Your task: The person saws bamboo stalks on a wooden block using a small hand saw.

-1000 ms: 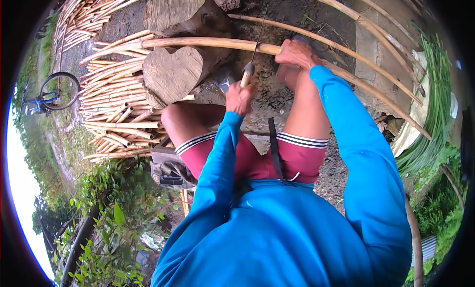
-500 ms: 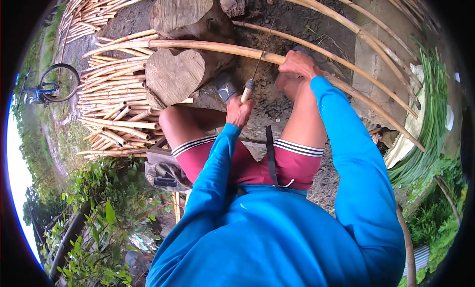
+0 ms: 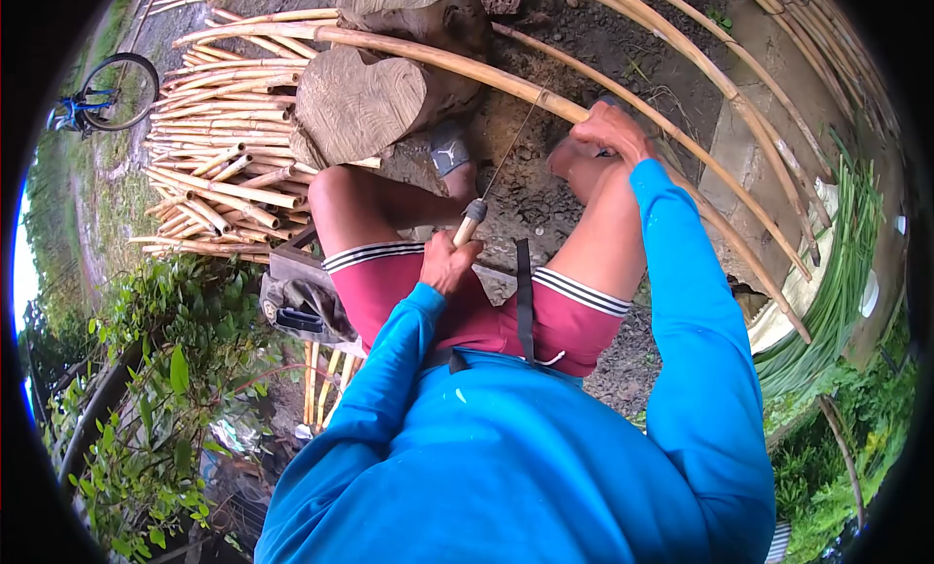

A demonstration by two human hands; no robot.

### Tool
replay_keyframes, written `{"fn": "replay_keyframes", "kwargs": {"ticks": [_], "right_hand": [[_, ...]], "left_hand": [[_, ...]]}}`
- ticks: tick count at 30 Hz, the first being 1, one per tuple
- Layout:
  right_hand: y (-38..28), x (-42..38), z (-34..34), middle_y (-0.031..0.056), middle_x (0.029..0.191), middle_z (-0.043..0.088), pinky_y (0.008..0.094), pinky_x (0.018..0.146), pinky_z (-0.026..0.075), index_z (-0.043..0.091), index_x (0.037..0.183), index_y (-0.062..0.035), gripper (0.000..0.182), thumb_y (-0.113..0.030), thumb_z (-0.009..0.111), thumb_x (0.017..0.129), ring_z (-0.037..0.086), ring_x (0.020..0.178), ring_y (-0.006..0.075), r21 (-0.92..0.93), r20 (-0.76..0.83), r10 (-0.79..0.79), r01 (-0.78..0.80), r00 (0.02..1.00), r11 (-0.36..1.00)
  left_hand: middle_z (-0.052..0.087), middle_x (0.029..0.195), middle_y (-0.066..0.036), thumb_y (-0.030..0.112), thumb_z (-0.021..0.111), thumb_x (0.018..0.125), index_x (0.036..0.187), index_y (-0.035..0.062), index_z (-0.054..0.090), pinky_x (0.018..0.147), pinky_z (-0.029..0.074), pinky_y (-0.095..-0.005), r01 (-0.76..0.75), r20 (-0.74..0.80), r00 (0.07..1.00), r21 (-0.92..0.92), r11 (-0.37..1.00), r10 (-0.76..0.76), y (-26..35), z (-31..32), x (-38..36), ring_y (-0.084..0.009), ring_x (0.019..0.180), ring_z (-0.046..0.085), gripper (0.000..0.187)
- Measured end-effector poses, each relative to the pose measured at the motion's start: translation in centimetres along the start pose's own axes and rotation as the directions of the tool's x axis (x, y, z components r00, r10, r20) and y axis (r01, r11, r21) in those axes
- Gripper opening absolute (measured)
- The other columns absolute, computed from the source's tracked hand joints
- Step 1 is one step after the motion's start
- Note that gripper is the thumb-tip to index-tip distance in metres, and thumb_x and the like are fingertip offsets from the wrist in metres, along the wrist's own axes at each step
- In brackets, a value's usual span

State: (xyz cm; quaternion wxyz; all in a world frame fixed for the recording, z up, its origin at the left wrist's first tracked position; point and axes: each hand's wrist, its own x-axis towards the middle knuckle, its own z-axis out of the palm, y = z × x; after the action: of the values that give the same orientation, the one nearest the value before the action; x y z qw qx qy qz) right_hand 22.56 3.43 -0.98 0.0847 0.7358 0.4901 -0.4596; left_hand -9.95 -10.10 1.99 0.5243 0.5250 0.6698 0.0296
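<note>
My left hand (image 3: pixel 449 264) is closed round the pale wooden handle of a hand saw (image 3: pixel 477 214), bound with dark wrapping near the blade. Its thin blade, seen nearly edge-on, runs up to a long bamboo pole (image 3: pixel 457 63) and meets it just left of my right hand. The fingers of my right hand (image 3: pixel 613 134) are wrapped over that pole above my foot. To the left the pole passes over a heart-shaped wooden stump (image 3: pixel 360 102); its other end slopes down to the right.
Cut bamboo pieces (image 3: pixel 233 126) lie piled on the left, with a bicycle (image 3: pixel 117 92) beyond. More long poles (image 3: pixel 700 63) stretch across the upper right. Green stalks (image 3: pixel 851 262) lie on pale sheeting at right. Leafy plants (image 3: pixel 146 369) grow at lower left.
My left hand has drawn the saw back towards my body, so less blade shows past the pole. My right hand keeps its grip on the pole. The whole view has shifted slightly.
</note>
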Motion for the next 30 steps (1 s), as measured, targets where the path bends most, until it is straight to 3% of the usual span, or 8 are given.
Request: {"fn": "replay_keyframes", "kwargs": {"ticks": [9, 11, 17, 22, 23, 25, 27, 30], "right_hand": [[-0.6, -0.5, -0.2, 0.0195, 0.075, 0.069, 0.0416, 0.064, 0.052, 0.072, 0.083, 0.0022, 0.038, -0.025, 0.060, 0.060, 0.068, 0.070, 0.0336, -0.048, -0.053, -0.016, 0.014, 0.998, 0.999], [-0.4, -0.1, 0.1, 0.0232, 0.084, 0.070, 0.0425, 0.072, 0.054, 0.073, 0.087, 0.0009, 0.040, -0.026, 0.061, 0.060, 0.069, 0.080, 0.0374, -0.065, -0.022, 0.007, -0.008, 1.000, 0.998], [0.0, 0.1, 0.7, 0.0280, 0.104, 0.068, 0.0444, 0.087, 0.051, 0.073, 0.097, -0.0005, 0.046, -0.029, 0.061, 0.064, 0.065, 0.101, 0.0415, -0.057, -0.108, -0.028, 0.022, 0.994, 0.998], [-0.8, -0.3, 0.1, 0.0270, 0.108, 0.067, 0.0441, 0.091, 0.051, 0.072, 0.103, -0.0021, 0.048, -0.031, 0.061, 0.066, 0.064, 0.104, 0.0415, -0.094, -0.073, -0.028, 0.021, 0.997, 0.995], [-0.8, -0.6, 0.0, 0.0267, 0.110, 0.067, 0.0445, 0.093, 0.050, 0.072, 0.104, -0.0028, 0.049, -0.031, 0.061, 0.066, 0.064, 0.106, 0.0416, -0.065, -0.056, -0.028, 0.025, 0.998, 0.998], [-0.9, -0.9, 0.9, 0.0265, 0.111, 0.066, 0.0451, 0.094, 0.049, 0.072, 0.105, -0.0035, 0.049, -0.030, 0.060, 0.066, 0.063, 0.107, 0.0417, -0.104, -0.079, -0.003, -0.006, 0.997, 0.995], [-0.5, 0.0, 0.3, 0.0262, 0.115, 0.066, 0.0460, 0.097, 0.048, 0.072, 0.108, -0.0048, 0.049, -0.030, 0.060, 0.067, 0.061, 0.111, 0.0418, -0.127, -0.098, 0.018, -0.031, 0.995, 0.991], [-0.7, -0.1, 0.1, 0.0265, 0.115, 0.065, 0.0458, 0.098, 0.048, 0.072, 0.108, -0.0049, 0.050, -0.030, 0.061, 0.067, 0.062, 0.112, 0.0417, -0.083, -0.059, 0.018, -0.023, 0.998, 0.996]], "left_hand": [[0.059, 0.064, -0.012, 0.033, 0.066, 0.077, 0.078, -0.0023, 0.061, 0.060, 0.045, -0.0389, 0.026, 0.063, 0.998, -0.065, 0.998, -0.022, 3.3, 1.5, 3.4, -0.0239, 0.061, 0.058, 0.036], [0.063, 0.071, -0.023, 0.036, 0.063, 0.078, 0.085, -0.0032, 0.063, 0.070, 0.048, -0.0449, -0.045, 0.067, 0.997, -0.009, 0.999, 0.045, 3.3, 1.0, 2.7, -0.0368, 0.070, 0.064, 0.040], [0.063, 0.074, -0.026, 0.037, 0.064, 0.078, 0.087, -0.0056, 0.063, 0.073, 0.049, -0.0448, 0.065, 0.068, 0.995, 0.046, 0.997, -0.068, 0.6, -1.0, -1.2, -0.0364, 0.074, 0.066, 0.043], [0.065, 0.082, -0.032, 0.039, 0.059, 0.076, 0.091, -0.0079, 0.065, 0.076, 0.050, -0.0481, 0.053, 0.104, 0.993, 0.040, 0.998, -0.057, 7.2, 1.7, 9.1, -0.0419, 0.086, 0.068, 0.049], [0.063, 0.069, -0.015, 0.036, 0.063, 0.076, 0.089, -0.0023, 0.067, 0.058, 0.049, -0.0392, 0.058, 0.024, 0.998, 0.060, 0.996, -0.060, 7.5, 2.9, 11.2, -0.0232, 0.064, 0.064, 0.041], [0.062, 0.068, -0.015, 0.035, 0.065, 0.074, 0.087, -0.0028, 0.066, 0.061, 0.049, -0.0402, -0.134, -0.031, 0.990, 0.093, 0.987, 0.138, 7.0, 3.2, 9.6, -0.0232, 0.064, 0.063, 0.040], [0.062, 0.067, -0.016, 0.035, 0.066, 0.074, 0.083, -0.0033, 0.067, 0.065, 0.049, -0.0416, -0.114, -0.045, 0.993, -0.033, 0.993, 0.112, 3.7, 2.9, 7.0, -0.0246, 0.066, 0.063, 0.039], [0.064, 0.068, -0.016, 0.034, 0.066, 0.074, 0.085, -0.0026, 0.068, 0.065, 0.049, -0.0413, -0.208, 0.002, 0.978, 0.115, 0.971, 0.209, 1.1, 0.5, 2.6, -0.0263, 0.066, 0.064, 0.038]]}}
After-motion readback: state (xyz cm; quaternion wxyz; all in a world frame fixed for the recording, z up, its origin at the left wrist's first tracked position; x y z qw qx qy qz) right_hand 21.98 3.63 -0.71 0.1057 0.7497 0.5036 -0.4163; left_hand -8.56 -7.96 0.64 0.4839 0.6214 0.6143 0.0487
